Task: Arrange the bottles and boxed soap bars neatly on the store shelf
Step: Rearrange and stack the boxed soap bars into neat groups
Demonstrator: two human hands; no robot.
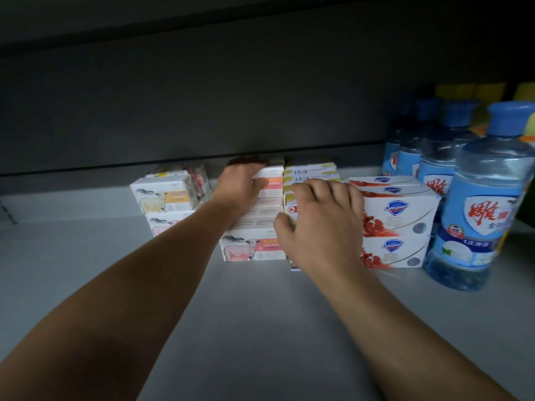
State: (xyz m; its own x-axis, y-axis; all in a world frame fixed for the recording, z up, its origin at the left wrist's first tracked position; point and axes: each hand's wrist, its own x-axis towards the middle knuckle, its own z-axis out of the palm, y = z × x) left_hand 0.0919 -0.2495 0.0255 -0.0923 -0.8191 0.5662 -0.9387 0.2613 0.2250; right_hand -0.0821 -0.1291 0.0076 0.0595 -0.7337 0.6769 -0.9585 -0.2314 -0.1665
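Dim grey shelf (86, 256); left hand (241, 185) grips the top pink-label soap box (270, 183); right hand (321, 224) clasps the yellow-trimmed stack (311, 172) beside it; best square both flush, fronts level.

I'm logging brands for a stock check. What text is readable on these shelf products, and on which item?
"Safeguard": upper white pomegranate soap box.
"Safeguard": lower box under it.
"雕": nearest blue bottle; its other characters are cut off.
"1次冲": same bottle, lower label band.
"雕", partly visible: second bottle behind.
Sheep-picture boxes, yellow-trimmed boxes: print too blurred.
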